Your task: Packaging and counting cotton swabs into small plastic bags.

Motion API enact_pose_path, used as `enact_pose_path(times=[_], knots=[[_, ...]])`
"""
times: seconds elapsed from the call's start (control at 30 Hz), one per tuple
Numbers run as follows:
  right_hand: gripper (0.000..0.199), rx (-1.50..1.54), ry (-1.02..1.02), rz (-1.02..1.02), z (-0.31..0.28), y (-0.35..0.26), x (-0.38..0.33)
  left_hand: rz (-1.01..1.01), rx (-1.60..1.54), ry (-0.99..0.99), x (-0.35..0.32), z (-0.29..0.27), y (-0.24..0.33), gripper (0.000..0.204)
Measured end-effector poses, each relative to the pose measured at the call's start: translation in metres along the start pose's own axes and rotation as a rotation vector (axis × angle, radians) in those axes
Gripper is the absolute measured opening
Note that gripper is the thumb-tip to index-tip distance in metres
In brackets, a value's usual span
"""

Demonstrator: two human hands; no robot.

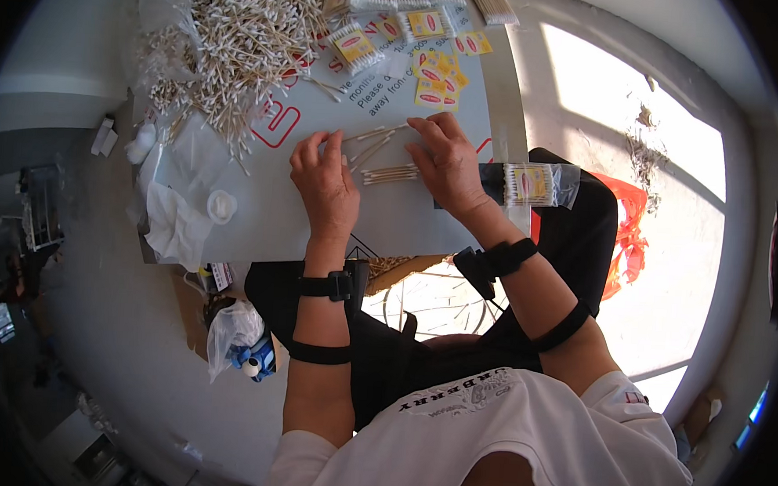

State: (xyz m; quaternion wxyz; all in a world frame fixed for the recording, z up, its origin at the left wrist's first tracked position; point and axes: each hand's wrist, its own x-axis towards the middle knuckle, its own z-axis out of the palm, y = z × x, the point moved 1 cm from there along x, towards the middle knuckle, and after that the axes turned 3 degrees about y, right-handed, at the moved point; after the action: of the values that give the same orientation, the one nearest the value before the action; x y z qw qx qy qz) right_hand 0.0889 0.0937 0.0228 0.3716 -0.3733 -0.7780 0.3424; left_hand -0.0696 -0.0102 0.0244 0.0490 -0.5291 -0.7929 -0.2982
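Several cotton swabs (373,149) lie loosely fanned on the grey tabletop between my hands. Just below them is a small, neatly lined-up group of cotton swabs (390,174). My left hand (326,180) is at their left ends, fingers bent and thumb apart, with no swab visibly gripped. At the right ends is my right hand (450,165), its index finger and thumb spread. The index fingertip meets the end of the uppermost swab, and the thumb is close to the lined-up group. My palms and some fingertips are hidden from above.
A large heap of cotton swabs (232,50) covers the far left. Filled swab packets (355,48) and yellow cards (437,80) lie at the back. One packet (531,184) rests by my right forearm, over my leg. Crumpled clear plastic (177,219) is near the left edge.
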Motion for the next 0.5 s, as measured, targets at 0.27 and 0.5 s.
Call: enact_pose_path(times=[0.27,0.5], knots=[[0.026,-0.159,-0.077,-0.027,0.006,0.000,0.006,0.023,-0.097,0.076,0.032,0.007,-0.019,0.032],[0.020,0.067,-0.093,0.141,0.000,0.005,0.011,-0.049,-0.206,-0.277,0.087,-0.008,-0.034,0.020]])
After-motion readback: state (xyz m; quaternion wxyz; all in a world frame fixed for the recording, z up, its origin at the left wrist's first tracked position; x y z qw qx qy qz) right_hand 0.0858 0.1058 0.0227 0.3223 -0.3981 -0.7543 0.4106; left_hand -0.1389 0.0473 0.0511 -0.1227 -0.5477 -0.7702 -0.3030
